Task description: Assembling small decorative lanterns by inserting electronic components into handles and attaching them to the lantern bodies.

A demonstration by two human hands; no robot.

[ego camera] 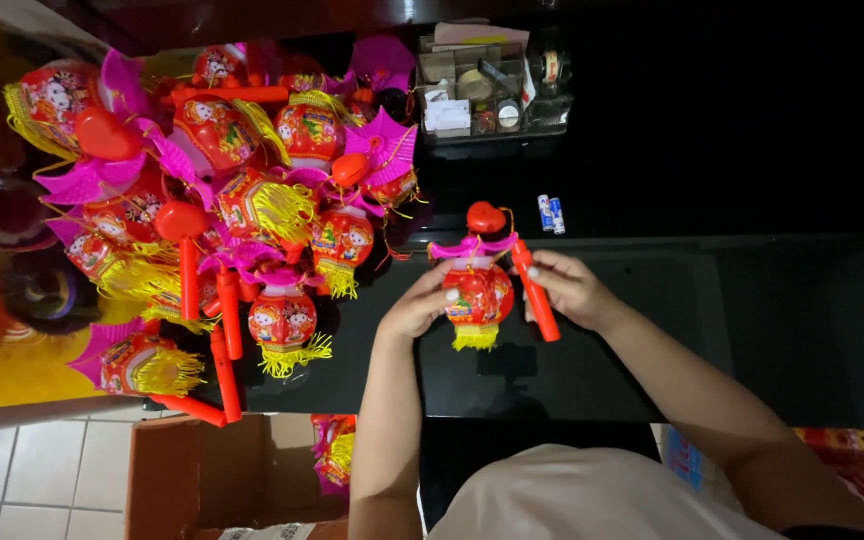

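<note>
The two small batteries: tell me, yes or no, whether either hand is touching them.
No. The batteries lie apart on the black table, beyond the right hand holding the red handle.

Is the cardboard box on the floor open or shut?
Open: the cardboard box shows its bare brown inside, and more lanterns lie in it at its right side.

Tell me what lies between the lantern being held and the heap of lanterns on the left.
In the head view, only the left hand and bare black tabletop separate the held lantern from the heap.
</note>
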